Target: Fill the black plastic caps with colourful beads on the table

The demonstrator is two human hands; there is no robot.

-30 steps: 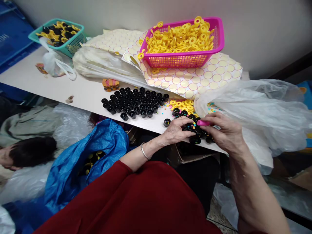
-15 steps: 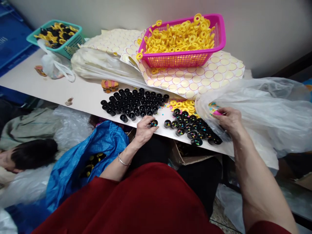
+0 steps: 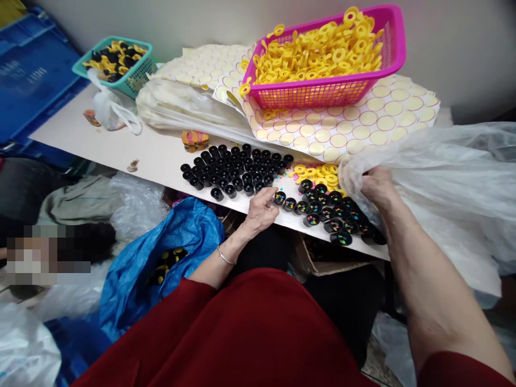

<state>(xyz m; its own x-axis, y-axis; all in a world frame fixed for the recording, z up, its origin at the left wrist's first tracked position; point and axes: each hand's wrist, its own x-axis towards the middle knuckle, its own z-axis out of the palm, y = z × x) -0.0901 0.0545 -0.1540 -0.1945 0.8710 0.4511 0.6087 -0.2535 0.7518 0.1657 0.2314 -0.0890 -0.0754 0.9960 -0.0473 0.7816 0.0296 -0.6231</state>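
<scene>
My left hand (image 3: 261, 211) is at the near table edge, its index finger stretched out and thumb apart, beside a small black cup (image 3: 280, 197) with coloured beads inside. That cup stands at the left end of a group of bead-filled black cups (image 3: 312, 219). My right hand (image 3: 378, 185) reaches into the mouth of a clear plastic bag (image 3: 435, 166), fingers curled; the bag hides the fingertips and anything in them. Left of the filled cups, many black cups (image 3: 229, 172) stand close together, with no beads visible in them. Yellow rings (image 3: 318, 174) lie behind the filled group.
A pink basket (image 3: 314, 97) of yellow ringed parts stands on sticker sheets (image 3: 346, 129) at the back. A teal basket (image 3: 139, 75) holds black-and-yellow pieces. Below the table are a blue sack (image 3: 133, 274) and a cardboard box (image 3: 318, 266). A person's head (image 3: 86, 247) is at left.
The bead-filled cup that was between my left fingers now stands against the filled group, and those fingers are apart. My right hand has gone deeper into the bag, hiding its small pink item.
</scene>
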